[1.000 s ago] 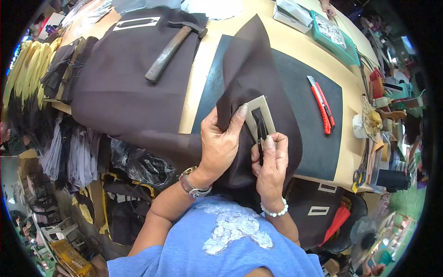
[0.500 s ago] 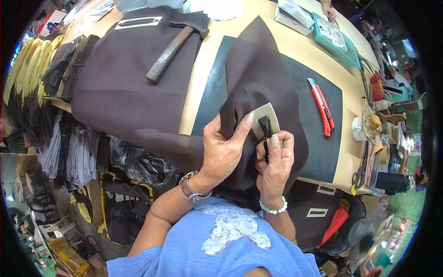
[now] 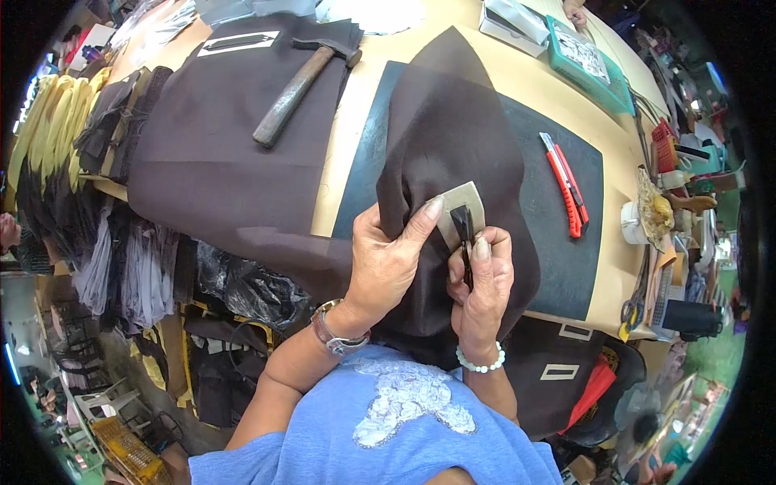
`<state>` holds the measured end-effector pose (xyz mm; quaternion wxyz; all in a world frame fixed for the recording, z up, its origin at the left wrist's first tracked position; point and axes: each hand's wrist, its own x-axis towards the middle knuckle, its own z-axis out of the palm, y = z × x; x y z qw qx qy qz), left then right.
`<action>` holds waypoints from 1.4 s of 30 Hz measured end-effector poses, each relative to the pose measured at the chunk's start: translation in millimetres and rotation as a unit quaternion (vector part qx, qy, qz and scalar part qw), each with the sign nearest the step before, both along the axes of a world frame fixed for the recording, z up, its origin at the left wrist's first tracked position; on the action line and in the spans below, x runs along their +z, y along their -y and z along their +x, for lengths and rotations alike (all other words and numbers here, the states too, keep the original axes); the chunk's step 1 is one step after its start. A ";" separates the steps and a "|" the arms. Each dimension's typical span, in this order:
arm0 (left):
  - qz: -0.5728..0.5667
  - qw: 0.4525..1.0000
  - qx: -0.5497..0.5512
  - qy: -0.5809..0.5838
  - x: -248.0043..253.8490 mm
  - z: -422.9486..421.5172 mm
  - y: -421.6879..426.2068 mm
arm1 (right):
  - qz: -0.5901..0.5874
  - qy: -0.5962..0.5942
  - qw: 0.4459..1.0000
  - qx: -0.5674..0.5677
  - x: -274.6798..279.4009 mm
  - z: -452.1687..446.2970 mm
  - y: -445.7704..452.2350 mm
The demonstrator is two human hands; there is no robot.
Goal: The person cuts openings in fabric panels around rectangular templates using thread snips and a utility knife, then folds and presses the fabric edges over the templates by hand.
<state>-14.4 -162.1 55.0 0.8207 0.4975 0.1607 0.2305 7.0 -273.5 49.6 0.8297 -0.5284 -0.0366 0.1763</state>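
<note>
A dark brown fabric piece (image 3: 453, 105) is lifted in front of me, with a light grey rectangular frame patch (image 3: 464, 196) on it around a black strip (image 3: 462, 222). My left hand (image 3: 388, 263) pinches the fabric and the patch's left edge, thumb on top. At the patch's lower right, my right hand (image 3: 482, 287) has its thumb and fingers closed on the black strip. The fingertips behind the fabric are hidden.
A hammer (image 3: 293, 95) lies on stacked dark fabric (image 3: 218, 145) at left. On the black mat (image 3: 566, 275) rests a red cutter (image 3: 566, 186). Behind are a green basket (image 3: 610, 89) and another person's hand (image 3: 575, 12). Scissors (image 3: 630, 317) are at the right edge.
Over the last second both hands and the patch shift slightly, my right hand a little to the right. The black strip is more bent and the raised fabric spreads wider.
</note>
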 end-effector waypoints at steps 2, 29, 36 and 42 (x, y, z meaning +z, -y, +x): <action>-0.006 1.000 0.000 -0.007 0.0 0.2 -0.6 | -0.010 0.006 1.000 -0.001 -1.6 0.8 0.0; -0.040 0.972 -0.228 -0.045 -7.2 -3.1 -30.3 | -0.427 0.692 0.572 0.107 40.0 56.5 20.5; -0.011 0.975 -0.222 -0.006 -4.0 -3.0 -30.4 | -0.426 0.605 0.667 0.088 33.5 53.4 10.8; -0.034 0.953 -0.300 -0.006 -5.7 -5.9 -33.6 | -0.388 0.418 0.821 0.017 28.7 49.6 -6.1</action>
